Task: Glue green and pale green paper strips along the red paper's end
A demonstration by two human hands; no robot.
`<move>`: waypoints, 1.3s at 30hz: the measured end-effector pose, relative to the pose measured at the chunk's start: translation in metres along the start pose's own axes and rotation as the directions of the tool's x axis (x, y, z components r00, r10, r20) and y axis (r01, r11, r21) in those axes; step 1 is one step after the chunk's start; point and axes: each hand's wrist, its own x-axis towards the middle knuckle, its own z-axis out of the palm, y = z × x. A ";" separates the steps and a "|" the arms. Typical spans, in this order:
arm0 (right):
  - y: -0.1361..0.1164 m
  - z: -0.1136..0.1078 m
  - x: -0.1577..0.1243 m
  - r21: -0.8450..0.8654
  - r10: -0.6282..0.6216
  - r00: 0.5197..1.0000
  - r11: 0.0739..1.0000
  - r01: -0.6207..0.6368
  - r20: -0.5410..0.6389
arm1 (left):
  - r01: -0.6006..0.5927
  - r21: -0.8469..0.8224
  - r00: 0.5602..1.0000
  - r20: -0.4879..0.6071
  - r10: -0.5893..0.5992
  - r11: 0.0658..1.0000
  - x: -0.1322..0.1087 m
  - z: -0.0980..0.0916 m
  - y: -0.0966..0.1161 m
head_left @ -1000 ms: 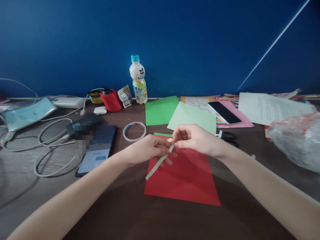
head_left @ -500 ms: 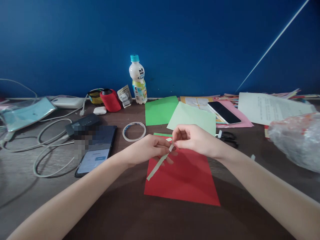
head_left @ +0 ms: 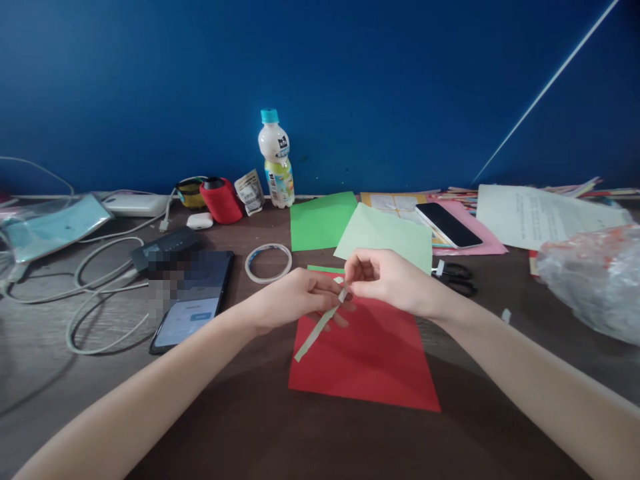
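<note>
My left hand [head_left: 293, 299] is closed on a narrow pale green paper strip [head_left: 313, 339], which slants down to the left over a sheet of red paper [head_left: 375, 363]. Near the strip's upper end sits a small whitish piece [head_left: 343, 295], perhaps tape. My right hand [head_left: 387, 281] pinches at that piece with thumb and forefinger; exactly what lies between the fingertips is hidden. Both hands hover over the top part of the red sheet. A green edge of paper [head_left: 320, 269] shows just behind it.
Left of my hands lie a tape roll [head_left: 269, 280], a tablet [head_left: 195, 313] and looped cables [head_left: 75, 333]. Behind are a bottle [head_left: 280, 180], green paper [head_left: 320, 223], pale green paper [head_left: 390, 233] and a phone [head_left: 450, 225]. Scissors [head_left: 460, 277] and a plastic bag [head_left: 595, 287] are at right.
Almost nothing differs. The hands keep their place, and the strip's upper end and the whitish piece have shifted very slightly between the fingers.
</note>
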 end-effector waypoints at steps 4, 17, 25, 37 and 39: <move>0.000 0.001 0.000 -0.011 -0.001 0.999 1.000 0.001 -0.032 | -0.014 -0.018 1.000 -0.006 0.014 1.000 -0.001 0.001 -0.001; -0.004 0.005 -0.002 -0.080 -0.023 0.996 0.997 0.016 -0.088 | 0.027 -0.093 0.991 -0.125 -0.038 0.995 0.002 0.007 -0.002; -0.006 -0.006 -0.002 -0.071 -0.057 0.998 0.996 0.057 -0.002 | -0.021 -0.086 0.998 -0.057 0.016 0.996 -0.001 0.003 -0.003; -0.009 -0.022 -0.003 -0.106 -0.044 0.967 0.992 0.073 0.249 | -0.026 -0.071 0.999 0.022 0.027 0.997 -0.003 0.001 -0.001; -0.007 -0.021 -0.002 -0.083 -0.049 0.962 0.994 0.074 0.270 | -0.031 -0.085 0.998 0.051 0.036 0.996 -0.003 0.001 -0.001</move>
